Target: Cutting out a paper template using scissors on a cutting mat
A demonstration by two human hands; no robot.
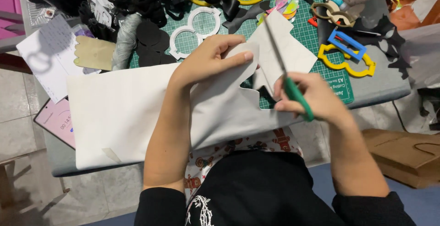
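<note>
The right hand (311,98) grips green-handled scissors (286,77), its fingers hidden in the loops. At its nine o'clock, the left hand (208,61) pinches the white sheet (123,116), whose edge hides the thumb. At twelve o'clock, the green cutting mat (302,29) lies mostly buried.

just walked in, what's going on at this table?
A person is cutting a large sheet of pale grey material with green-handled scissors. The right hand works the scissors, blades up into the sheet over a green cutting mat. The left hand pinches the sheet's upper edge beside the cut. A jagged outline is already cut along the near edge. White, yellow and blue plastic templates and black scraps lie around the mat; a phone sits at the left.
</note>
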